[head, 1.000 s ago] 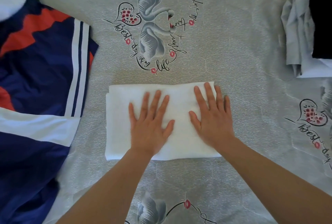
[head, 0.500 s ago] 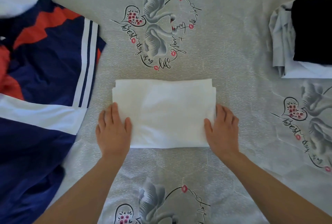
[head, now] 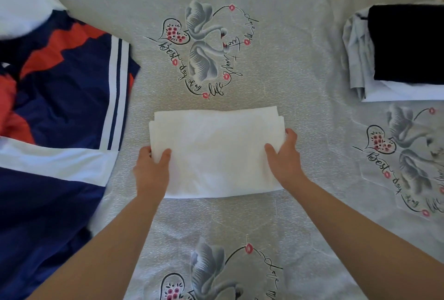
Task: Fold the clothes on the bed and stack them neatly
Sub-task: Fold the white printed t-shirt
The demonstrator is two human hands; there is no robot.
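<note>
Hands, two: left hand (head: 151, 171) and right hand (head: 284, 155) pinch our one folded white cloth (head: 216, 153). Stack (head: 394, 59) right; navy garment (head: 57, 112) left.

- Folded white cloth (head: 216, 153): flat rectangle, gripped at both short ends between the left hand (head: 151, 172) and right hand (head: 286, 158).
- Folded stack (head: 398, 52), black on top: far beyond the right hand.

Left hand (head: 151, 172) and right hand (head: 286, 158) grip the folded white cloth (head: 216, 153) by its ends; bedsheet (head: 300, 64) beneath.
</note>
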